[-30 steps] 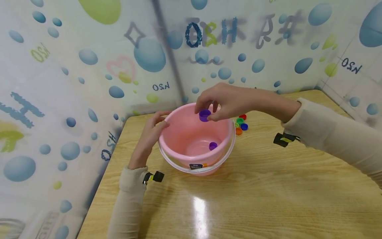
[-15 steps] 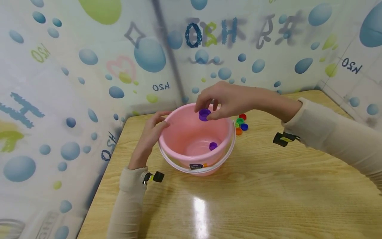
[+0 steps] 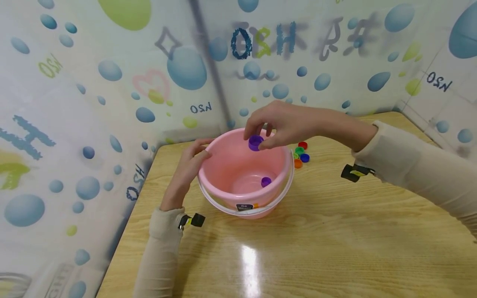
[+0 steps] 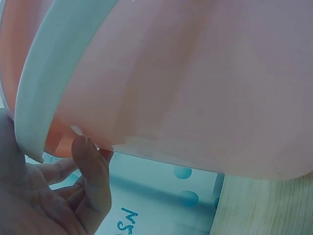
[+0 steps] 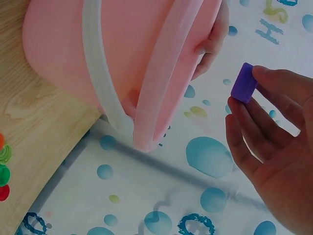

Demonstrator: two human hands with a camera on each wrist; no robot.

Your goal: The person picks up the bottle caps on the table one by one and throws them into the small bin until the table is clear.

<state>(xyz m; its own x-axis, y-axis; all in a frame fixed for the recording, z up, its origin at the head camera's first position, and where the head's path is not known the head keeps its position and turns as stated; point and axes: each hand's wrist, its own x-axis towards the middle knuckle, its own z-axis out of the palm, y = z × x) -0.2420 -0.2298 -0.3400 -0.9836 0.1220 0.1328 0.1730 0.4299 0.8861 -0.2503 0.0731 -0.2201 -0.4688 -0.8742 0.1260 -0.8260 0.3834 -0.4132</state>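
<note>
In the head view, my right hand [image 3: 285, 123] pinches a purple bottle cap [image 3: 255, 143] between thumb and fingers, over the mouth of a pink bucket [image 3: 227, 163]. The right wrist view shows that cap [image 5: 244, 83] side-on at the fingertips, apart from the bucket wall. A second purple cap [image 3: 266, 182] lies inside on the bucket's bottom. My left hand [image 3: 189, 163] grips the bucket's left rim, thumb on the near side. Up close in the left wrist view, fingers [image 4: 90, 166] curl at the rim beside the white handle [image 4: 54, 73]. The bucket stands tilted slightly toward me.
Right of the bucket, a cluster of caps lies on the wooden table [image 3: 335, 223]: red [image 3: 303, 145], green [image 3: 299, 151], blue [image 3: 304, 158], orange [image 3: 298, 164] and light green. The bucket's white handle [image 3: 238, 213] hangs down in front. A patterned wall covering [image 3: 149, 41] borders the table behind and left.
</note>
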